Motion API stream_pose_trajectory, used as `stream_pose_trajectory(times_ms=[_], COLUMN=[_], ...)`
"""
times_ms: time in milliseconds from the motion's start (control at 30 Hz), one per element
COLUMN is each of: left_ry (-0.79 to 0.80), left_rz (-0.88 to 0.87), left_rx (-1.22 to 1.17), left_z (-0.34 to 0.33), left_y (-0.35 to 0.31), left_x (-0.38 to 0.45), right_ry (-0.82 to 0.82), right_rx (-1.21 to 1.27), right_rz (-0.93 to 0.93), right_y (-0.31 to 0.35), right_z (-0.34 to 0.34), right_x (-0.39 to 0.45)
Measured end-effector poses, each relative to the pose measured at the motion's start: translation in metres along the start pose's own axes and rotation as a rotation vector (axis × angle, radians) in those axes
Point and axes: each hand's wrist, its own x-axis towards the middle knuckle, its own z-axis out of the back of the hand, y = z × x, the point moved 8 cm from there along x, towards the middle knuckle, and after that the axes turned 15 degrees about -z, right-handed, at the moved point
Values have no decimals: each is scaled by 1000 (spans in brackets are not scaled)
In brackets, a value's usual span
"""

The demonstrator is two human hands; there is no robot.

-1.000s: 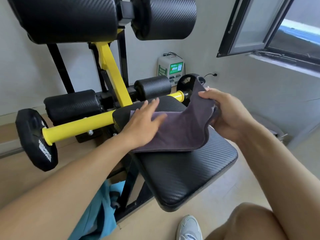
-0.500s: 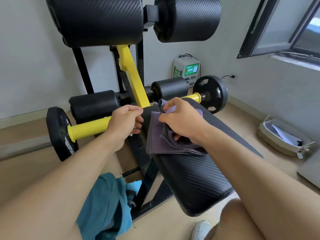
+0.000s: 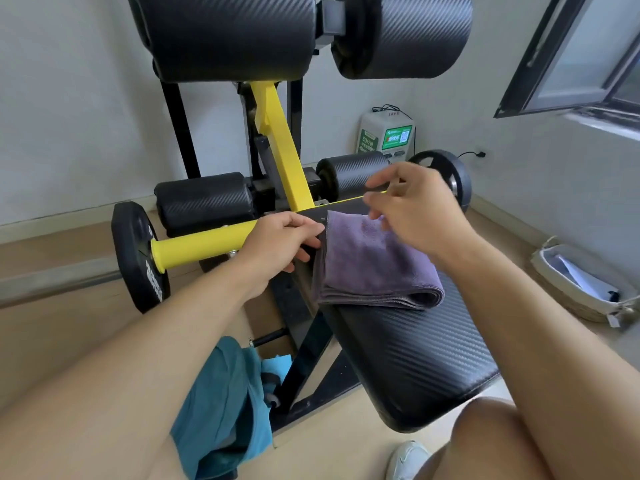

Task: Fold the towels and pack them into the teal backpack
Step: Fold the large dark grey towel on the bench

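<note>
- Towel (image 3: 372, 263) position is the first risk: the folded purple bundle lies at the upper left edge of the slanted black padded worktop (image 3: 415, 344), its left hem level with the pad's rim. The vinyl looks slick and the surface tilts, so I judge a light nudge could send the bundle off the side toward the floor.
- Left hand (image 3: 282, 242) pinches the towel's left hem between curled fingers and thumb. A pull on that single edge could peel the top layer away and undo the fold.
- Right hand (image 3: 414, 211) hovers just above the far corner, fingers loosely spread and holding nothing. With no weight on the stack, the layers may spring open; the thick rolled fold at the near right already looks springy.
- Teal backpack (image 3: 225, 403) lies slumped on the floor beneath the frame, partly hidden by the left forearm. Whether its mouth is open cannot be told. If it is shut or collapsed, one hand would have to free it, leaving the towel carried by one hand, and it could droop apart.
- Yellow bar (image 3: 204, 242) and the weight plate (image 3: 138, 258) sit right beside the left wrist; lowering the towel to the bag could snag it on the frame.
</note>
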Motion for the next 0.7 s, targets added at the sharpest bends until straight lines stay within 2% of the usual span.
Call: stream_pose_trajectory(times_ms=[100,267,533,700], left_ry=[-14,-32,-4,-96], left_rz=[-54,-60,-79,-32], left_rx=[57,63,114,-81], left_z=[-3,-5,-16,-12], left_y=[-8,-11,-20,-18], left_x=[-1,0,0,3], right_ry=[-128,-75,-94,-53], right_rx=[-178,-362,-480,-517], right_rz=[3,14,77,112], right_y=[-11,-33,-35,-32], right_z=[17,4,3,-3], right_x=[8,17,17,15])
